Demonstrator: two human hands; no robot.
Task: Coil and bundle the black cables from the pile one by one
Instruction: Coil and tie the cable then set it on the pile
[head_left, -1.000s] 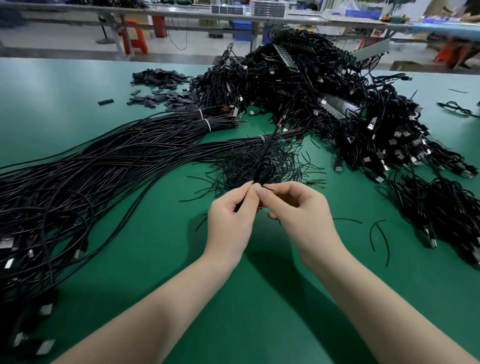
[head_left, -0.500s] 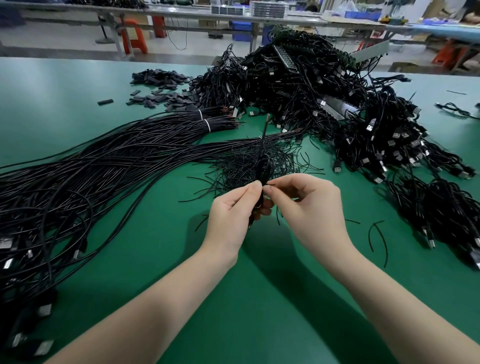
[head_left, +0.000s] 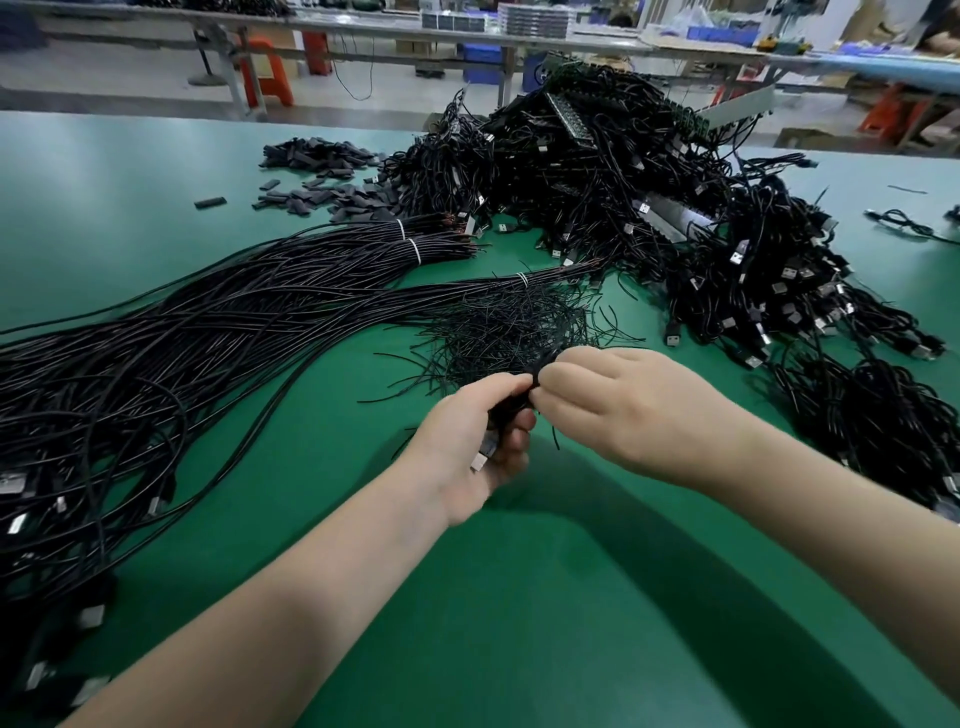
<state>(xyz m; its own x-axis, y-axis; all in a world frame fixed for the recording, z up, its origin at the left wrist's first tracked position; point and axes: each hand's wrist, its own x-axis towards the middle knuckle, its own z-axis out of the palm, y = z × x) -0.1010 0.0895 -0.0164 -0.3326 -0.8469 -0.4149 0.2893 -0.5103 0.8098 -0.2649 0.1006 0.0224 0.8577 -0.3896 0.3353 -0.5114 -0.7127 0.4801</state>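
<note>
My left hand (head_left: 467, 447) grips a small coiled black cable (head_left: 511, 410), its silver USB plug poking out below the palm. My right hand (head_left: 623, 405) pinches a thin black twist tie at the top of that coil, right beside the left thumb. Both hands hover over the green table (head_left: 519, 597). Long uncoiled black cables (head_left: 182, 332) fan out to the left. A heap of thin black ties (head_left: 514, 327) lies just beyond my hands. A big pile of bundled black cables (head_left: 649, 197) rises at the back right.
Small flat black pieces (head_left: 322, 171) are scattered at the back left. A lone cable (head_left: 901, 223) lies at the far right edge. Beyond the table stand workbenches and orange stools (head_left: 265, 73).
The tie end that stood up above the hands is now drawn down against the coil. Both hands shifted slightly right and the left hand turned, showing the USB plug.
</note>
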